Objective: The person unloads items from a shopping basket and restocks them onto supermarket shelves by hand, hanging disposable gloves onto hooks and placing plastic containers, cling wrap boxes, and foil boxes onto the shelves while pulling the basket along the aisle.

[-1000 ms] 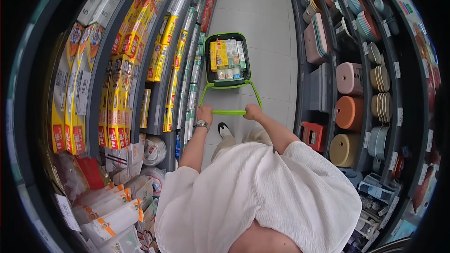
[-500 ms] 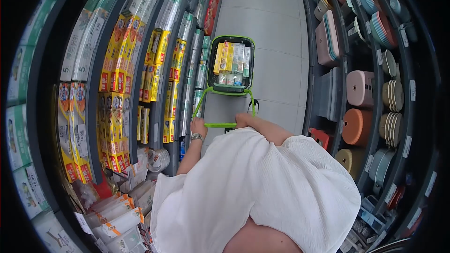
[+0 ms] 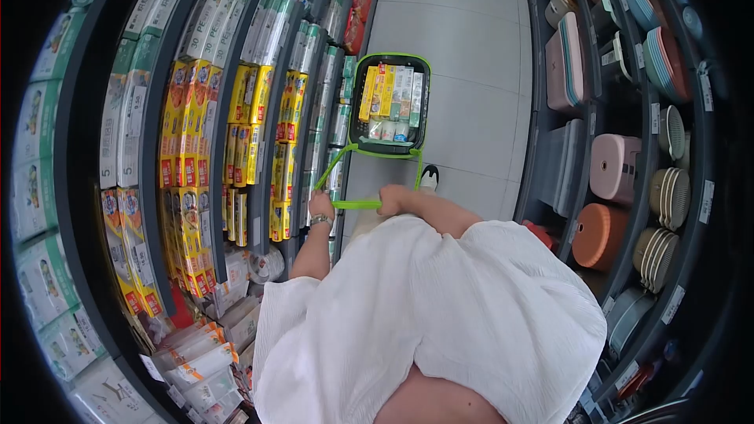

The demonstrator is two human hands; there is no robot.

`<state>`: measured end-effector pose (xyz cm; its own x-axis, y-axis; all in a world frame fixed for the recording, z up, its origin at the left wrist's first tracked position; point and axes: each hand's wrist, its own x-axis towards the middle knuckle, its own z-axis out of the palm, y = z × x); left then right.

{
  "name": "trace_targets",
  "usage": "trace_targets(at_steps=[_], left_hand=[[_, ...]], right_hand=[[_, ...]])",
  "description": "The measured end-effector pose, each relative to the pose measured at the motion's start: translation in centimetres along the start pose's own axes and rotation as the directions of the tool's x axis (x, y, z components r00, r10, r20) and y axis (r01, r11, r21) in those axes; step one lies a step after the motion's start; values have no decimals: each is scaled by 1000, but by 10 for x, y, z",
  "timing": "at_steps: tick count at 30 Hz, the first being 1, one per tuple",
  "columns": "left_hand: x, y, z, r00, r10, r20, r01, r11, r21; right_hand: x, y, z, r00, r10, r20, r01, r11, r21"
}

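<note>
A black shopping basket with a green rim (image 3: 425,102) is ahead of me on the aisle floor, joined to a long green handle (image 3: 357,205). My left hand (image 3: 320,204) is closed round the handle's left end, a watch on its wrist. Near the other end, my right hand (image 3: 390,199) wraps round the same bar. Inside the basket stand yellow boxes (image 3: 382,90) and white-and-green boxes (image 3: 404,93). Several small clear packs (image 3: 386,131) lie at its near side.
Left shelves hold yellow boxes (image 3: 187,126), long white-and-green boxes (image 3: 224,16) and plastic packets (image 3: 206,361). On the right shelves are a pink container (image 3: 614,166), an orange container (image 3: 600,235) and stacked bowls (image 3: 664,67). Grey floor tiles (image 3: 463,47) run between them. A shoe (image 3: 430,176) shows beside the handle.
The shelves have slid down in view as I move forward along the aisle. The basket stays ahead, with both hands still on its handle. My shoe shows more fully now.
</note>
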<state>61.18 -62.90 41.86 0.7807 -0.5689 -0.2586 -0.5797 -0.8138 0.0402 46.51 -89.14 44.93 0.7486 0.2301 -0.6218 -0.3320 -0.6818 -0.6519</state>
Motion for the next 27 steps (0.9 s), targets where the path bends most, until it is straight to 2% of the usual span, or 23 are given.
trace_targets(at_steps=[3,7,9,11,13,15,17,19,20,22,27], left_hand=[[-12,8,-5,996,-39,84,35,998,50],[-23,9,5,997,2,75,-11,993,120],[-25,16,5,998,-17,66,10,994,113],[-21,17,8,989,-57,134,49,997,60],[-12,17,21,992,-65,107,61,997,44],[11,23,25,995,-80,65,79,997,17],[31,34,25,996,-8,84,4,998,56],[56,47,21,995,49,87,-55,997,63],[65,57,13,986,121,111,-130,989,74],[75,78,-7,963,222,154,-237,968,86],[97,90,16,969,242,44,-243,969,37]], right_hand=[[-11,-2,6,1000,2,20,-2,1000,7],[-8,4,14,1000,-14,6,14,999,-40],[-9,6,12,1000,-14,-18,13,998,-60],[-7,10,7,998,-13,-55,8,997,-80],[-4,17,-5,999,-34,-15,33,994,-104],[-1,31,-7,997,-2,-75,-9,991,-136],[4,47,-7,992,25,-127,-45,987,-156],[6,66,-4,969,160,-189,-176,982,-71],[10,77,1,938,120,-325,-163,981,-108],[11,90,-6,938,142,-317,-196,970,-145],[16,97,-48,912,188,-365,-281,934,-221]])
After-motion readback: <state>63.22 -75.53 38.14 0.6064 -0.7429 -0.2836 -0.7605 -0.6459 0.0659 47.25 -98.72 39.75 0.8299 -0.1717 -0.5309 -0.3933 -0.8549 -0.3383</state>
